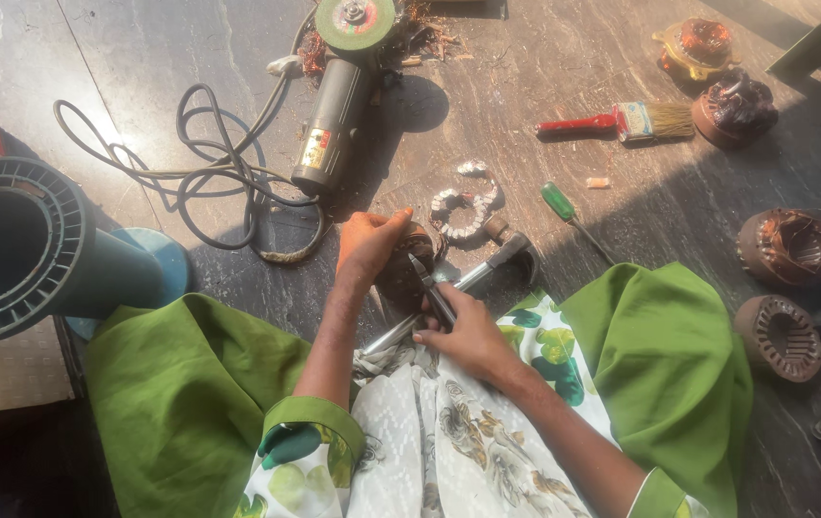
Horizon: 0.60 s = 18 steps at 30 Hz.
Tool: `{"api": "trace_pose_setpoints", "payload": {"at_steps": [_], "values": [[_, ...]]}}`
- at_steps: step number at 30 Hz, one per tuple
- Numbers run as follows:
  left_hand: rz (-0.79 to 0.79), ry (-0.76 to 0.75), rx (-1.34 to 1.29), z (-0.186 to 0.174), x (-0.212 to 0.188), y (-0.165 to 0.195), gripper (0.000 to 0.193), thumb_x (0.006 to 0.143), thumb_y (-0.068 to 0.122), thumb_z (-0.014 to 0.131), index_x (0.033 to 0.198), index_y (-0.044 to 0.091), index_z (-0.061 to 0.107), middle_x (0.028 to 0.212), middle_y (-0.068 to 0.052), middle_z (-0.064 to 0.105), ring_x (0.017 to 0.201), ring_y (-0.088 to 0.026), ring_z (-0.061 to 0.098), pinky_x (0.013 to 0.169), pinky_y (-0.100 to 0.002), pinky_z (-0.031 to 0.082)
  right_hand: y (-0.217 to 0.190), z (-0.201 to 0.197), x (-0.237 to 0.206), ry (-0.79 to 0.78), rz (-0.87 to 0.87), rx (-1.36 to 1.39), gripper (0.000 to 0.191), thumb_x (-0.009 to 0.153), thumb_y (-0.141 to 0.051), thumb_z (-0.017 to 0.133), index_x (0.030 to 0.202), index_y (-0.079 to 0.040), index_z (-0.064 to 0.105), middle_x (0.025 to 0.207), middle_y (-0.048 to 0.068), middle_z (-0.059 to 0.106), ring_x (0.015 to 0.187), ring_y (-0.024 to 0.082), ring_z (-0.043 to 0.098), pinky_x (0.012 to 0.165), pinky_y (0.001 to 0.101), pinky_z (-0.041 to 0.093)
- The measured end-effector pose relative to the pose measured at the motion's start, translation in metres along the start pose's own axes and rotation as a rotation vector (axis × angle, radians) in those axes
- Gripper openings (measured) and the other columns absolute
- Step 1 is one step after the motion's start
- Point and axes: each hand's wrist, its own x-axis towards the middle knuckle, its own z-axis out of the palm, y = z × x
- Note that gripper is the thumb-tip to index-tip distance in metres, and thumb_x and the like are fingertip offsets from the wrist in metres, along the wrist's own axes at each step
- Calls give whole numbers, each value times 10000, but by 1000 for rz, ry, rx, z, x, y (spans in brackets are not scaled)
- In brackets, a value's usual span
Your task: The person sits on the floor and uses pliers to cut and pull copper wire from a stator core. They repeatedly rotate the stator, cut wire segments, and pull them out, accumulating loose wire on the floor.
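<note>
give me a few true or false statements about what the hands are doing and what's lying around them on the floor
1. The left hand rests on a small brown motor stator. True.
2. The right hand holds a paintbrush. False: it grips a slim pair of pliers with the tips pointing at the stator; the red-handled brush lies apart on the floor.
3. An angle grinder with a green disc lies on the floor beyond the hands, its cable coiled beside it. True.
4. The green-handled screwdriver is in the left hand. False: it lies on the floor, to the right of the hands.
5. A hammer lies beside the stator. True.
</note>
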Motion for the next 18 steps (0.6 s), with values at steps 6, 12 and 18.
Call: {"api": "trace_pose_setpoints", "payload": {"at_steps": [6,12,18], "values": [[-37,-115,-187,0,16,-14,455,845,431,754,755,-12,802,664,-58,709,562,-104,612,535,-304,512,-6,10,-2,89,-91,-30,370,743,-100,824,1035,-59,599,725,32,662,681,137,659,659,344,548],[-99,-168,-310,-1,24,-18,428,842,387,770,779,-36,770,695,-94,729,553,-140,649,523,-319,527,2,6,10,109,-270,-136,372,749,-99,835,995,-33,563,737,92,675,673,239,689,648,398,532],[-150,-243,-433,-6,25,-17,388,821,363,775,824,-25,769,732,-103,754,575,-162,690,531,-326,555,3,4,13,93,-323,-211,396,769,-85,827,1031,-16,538,752,132,665,702,290,687,653,433,520]]}}
